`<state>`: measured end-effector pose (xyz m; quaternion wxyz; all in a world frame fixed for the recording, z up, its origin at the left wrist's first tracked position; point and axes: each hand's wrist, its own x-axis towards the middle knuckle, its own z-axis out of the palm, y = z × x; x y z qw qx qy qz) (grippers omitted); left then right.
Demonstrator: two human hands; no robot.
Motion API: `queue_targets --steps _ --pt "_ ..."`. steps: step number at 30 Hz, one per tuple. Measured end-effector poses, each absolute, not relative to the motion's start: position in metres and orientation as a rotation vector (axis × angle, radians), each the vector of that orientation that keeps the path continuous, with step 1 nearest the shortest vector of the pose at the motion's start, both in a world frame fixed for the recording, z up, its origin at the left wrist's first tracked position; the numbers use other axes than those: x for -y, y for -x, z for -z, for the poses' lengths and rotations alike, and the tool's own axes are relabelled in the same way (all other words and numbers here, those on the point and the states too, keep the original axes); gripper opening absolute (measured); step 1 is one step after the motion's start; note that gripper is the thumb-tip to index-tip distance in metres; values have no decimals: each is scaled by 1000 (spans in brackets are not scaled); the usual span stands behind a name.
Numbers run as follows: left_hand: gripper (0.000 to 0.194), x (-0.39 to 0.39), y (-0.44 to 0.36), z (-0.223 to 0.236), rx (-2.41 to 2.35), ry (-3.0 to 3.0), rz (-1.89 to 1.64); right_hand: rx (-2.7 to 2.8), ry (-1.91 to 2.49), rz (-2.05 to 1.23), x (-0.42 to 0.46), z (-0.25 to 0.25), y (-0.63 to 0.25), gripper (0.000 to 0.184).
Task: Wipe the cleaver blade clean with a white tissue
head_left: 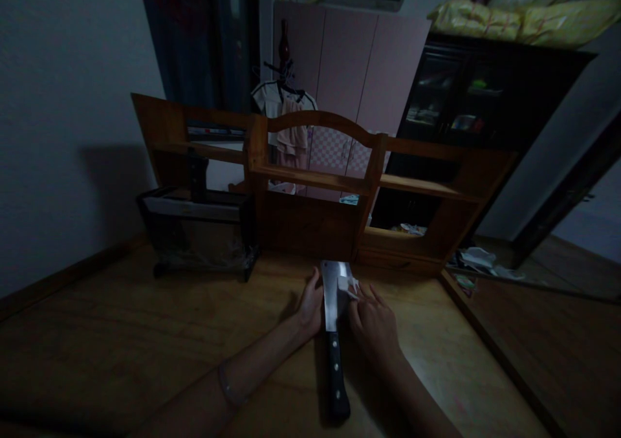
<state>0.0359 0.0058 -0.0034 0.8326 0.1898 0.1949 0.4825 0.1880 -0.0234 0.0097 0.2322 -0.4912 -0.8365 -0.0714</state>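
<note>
A cleaver (330, 295) with a broad steel blade and a black, riveted handle (336, 376) is in the middle of the head view, its handle pointing toward me. My left hand (310, 305) holds the blade at its left edge. Its thumb lies along that edge, and the other fingers are hidden behind the steel. Pinched in my right hand (374, 325) is a folded white tissue or cloth (347, 287), pressed on the upper right part of the blade.
A wooden tabletop (194, 354) lies under my hands. Behind it stands a wooden shelf unit (320, 178). At the left is a dark knife rack (194, 211) with a black handle sticking up. A pink wardrobe (347, 69) and a dark cabinet (466, 88) stand further back.
</note>
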Motion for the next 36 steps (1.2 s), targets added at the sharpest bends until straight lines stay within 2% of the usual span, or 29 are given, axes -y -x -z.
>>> queue_targets --steps 3,9,14,20,28,31,36 --pt "75 -5 -37 4 -385 -418 -1020 2304 1388 212 28 -11 -184 37" --pt "67 -6 -40 5 -405 -362 -1072 2382 1187 -52 33 -16 -176 47" --pt "62 -6 -40 7 -523 -317 -1087 2442 1005 -185 37 -20 -173 47" --pt "72 -8 -39 8 -417 -372 -1048 2295 1254 -59 33 -19 -178 36" --pt "76 -5 -38 1 -408 -393 -1019 2160 1526 138 35 -21 -180 37" --pt "77 -5 -37 2 -417 -414 -1021 2208 1494 150 39 -21 -179 37" --pt "76 -9 -39 7 -448 -383 -1034 2399 1239 -18 43 -22 -179 36"
